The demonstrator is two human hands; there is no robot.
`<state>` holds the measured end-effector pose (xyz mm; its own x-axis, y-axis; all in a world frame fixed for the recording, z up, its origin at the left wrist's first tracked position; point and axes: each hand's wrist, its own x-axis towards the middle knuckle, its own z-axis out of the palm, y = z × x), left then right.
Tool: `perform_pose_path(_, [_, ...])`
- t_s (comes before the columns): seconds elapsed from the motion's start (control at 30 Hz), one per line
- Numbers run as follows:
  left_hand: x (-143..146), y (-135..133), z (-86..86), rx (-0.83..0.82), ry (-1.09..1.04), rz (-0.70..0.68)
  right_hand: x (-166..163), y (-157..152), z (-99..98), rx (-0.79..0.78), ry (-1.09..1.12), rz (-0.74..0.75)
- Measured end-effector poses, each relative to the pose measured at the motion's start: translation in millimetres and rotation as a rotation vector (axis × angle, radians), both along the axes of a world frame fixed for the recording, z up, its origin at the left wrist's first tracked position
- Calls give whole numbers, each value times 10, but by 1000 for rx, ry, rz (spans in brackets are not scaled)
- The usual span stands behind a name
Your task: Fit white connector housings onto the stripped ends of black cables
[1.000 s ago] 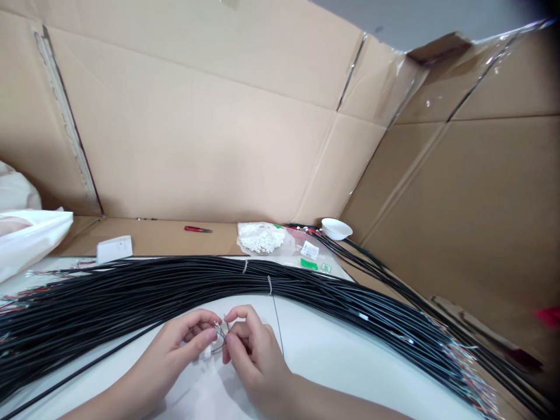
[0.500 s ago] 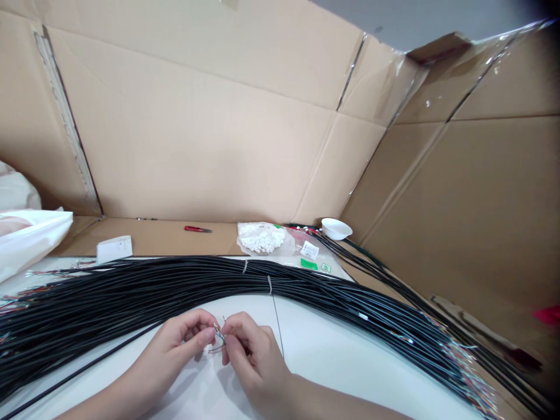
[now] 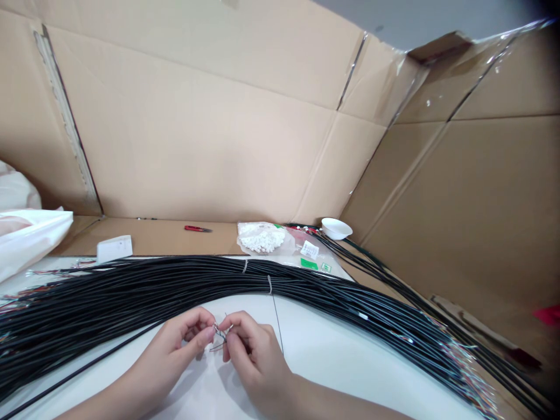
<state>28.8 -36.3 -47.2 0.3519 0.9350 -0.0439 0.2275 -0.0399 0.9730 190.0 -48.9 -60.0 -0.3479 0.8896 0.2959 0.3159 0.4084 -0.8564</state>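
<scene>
Several wires [image 3: 221, 333] cross between the left hand [image 3: 179, 341] and the right hand [image 3: 259, 356], above the table [image 3: 332, 344]. The left thumb and forefinger are pinched nearly together on them; the right thumb and forefinger pinch them too, the other fingers curled in. Beyond lie black cables [image 3: 192, 277], then a bag [image 3: 286, 244] of white bits [image 3: 261, 240], red snips [image 3: 196, 228] and a bowl [image 3: 336, 230]

No legible lettering anywhere.
</scene>
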Motion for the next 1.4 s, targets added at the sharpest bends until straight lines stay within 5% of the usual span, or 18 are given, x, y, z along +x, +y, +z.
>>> perform_pose_path(1.4, [-23, 5, -13, -40, -67, 11, -11, 2, 28, -53, -14, -50])
